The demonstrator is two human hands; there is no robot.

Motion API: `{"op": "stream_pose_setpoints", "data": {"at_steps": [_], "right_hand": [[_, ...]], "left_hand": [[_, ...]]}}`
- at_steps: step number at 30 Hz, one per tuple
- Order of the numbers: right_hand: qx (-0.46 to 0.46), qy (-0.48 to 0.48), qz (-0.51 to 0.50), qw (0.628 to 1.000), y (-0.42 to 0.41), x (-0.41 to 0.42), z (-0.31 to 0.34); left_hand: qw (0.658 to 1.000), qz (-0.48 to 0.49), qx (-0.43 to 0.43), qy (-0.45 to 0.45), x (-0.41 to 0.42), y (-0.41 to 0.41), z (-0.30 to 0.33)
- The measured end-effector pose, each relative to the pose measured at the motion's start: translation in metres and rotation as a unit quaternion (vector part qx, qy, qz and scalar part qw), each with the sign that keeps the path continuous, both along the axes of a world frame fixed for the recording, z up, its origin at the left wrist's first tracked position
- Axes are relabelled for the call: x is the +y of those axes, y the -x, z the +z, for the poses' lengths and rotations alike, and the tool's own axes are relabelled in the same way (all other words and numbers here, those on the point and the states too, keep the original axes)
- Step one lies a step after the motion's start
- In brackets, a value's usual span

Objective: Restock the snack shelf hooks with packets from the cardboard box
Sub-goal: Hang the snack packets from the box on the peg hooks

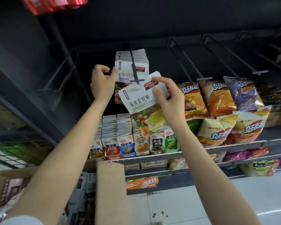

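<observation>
My right hand (167,101) pinches a white gummy packet (139,101) by its top right corner, holding it tilted just under the tip of a black shelf hook (134,69). The packet's hang slot sits right below the hook's end bar. Several white packets (131,65) hang further back on the same hook. My left hand (102,82) is raised beside them, its thumb and fingers pinching the left edge of the front hanging packet. The open cardboard box (110,189) stands at the lower left with more packets (83,192) inside.
Bare black hooks (190,62) stick out to the right and one (62,70) to the left. Below lies a shelf of small snack packets (126,143) and crisp bags (217,98). Lower shelves and white floor tiles (185,207) are at the bottom right.
</observation>
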State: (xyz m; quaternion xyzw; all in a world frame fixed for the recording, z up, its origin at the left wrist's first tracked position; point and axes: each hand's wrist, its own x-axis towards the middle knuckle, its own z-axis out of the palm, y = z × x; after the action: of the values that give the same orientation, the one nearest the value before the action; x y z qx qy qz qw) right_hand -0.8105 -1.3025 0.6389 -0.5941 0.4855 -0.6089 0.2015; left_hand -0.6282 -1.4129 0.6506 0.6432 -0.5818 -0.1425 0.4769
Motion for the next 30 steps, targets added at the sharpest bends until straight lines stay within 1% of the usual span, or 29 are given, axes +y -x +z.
{"op": "stream_pose_setpoints", "data": {"at_steps": [2,3,4,6,9,13,18,22,25,27,30], "right_hand": [[-0.001,-0.001,-0.001,1.000,-0.004,-0.005,0.000],[-0.001,-0.005,-0.004,1.000,-0.005,-0.008,-0.001],[0.001,-0.012,-0.008,1.000,-0.006,-0.010,-0.002],[0.008,-0.026,-0.024,0.999,-0.007,-0.013,-0.006],[0.010,-0.033,-0.045,0.998,-0.011,-0.021,-0.010],[0.035,-0.025,-0.073,0.996,-0.018,-0.049,-0.012],[0.163,-0.081,-0.089,0.979,-0.017,-0.095,-0.012],[0.267,-0.072,-0.091,0.957,-0.015,-0.119,-0.015],[0.310,-0.076,-0.116,0.941,-0.013,-0.119,-0.020],[0.309,-0.049,-0.127,0.941,-0.013,-0.109,-0.029],[0.279,0.038,-0.145,0.949,-0.013,-0.075,-0.046]], "left_hand": [[0.993,-0.030,0.115,0.020,0.023,-0.007,0.001],[0.986,-0.052,0.155,0.031,0.037,-0.009,0.001],[0.980,-0.080,0.180,0.037,0.050,-0.011,0.001],[0.970,-0.149,0.190,0.039,0.073,-0.014,-0.002],[0.965,-0.224,0.136,0.014,0.095,-0.012,-0.010],[0.971,-0.226,0.073,-0.026,0.084,-0.002,-0.021],[0.979,-0.197,0.004,-0.045,0.055,0.019,-0.022],[0.982,-0.170,-0.055,-0.054,0.033,0.026,-0.021],[0.982,-0.172,-0.068,-0.050,0.030,0.023,-0.024],[0.983,-0.151,-0.094,-0.041,0.035,0.019,-0.029],[0.983,-0.095,-0.156,0.005,0.056,0.010,-0.038]]}}
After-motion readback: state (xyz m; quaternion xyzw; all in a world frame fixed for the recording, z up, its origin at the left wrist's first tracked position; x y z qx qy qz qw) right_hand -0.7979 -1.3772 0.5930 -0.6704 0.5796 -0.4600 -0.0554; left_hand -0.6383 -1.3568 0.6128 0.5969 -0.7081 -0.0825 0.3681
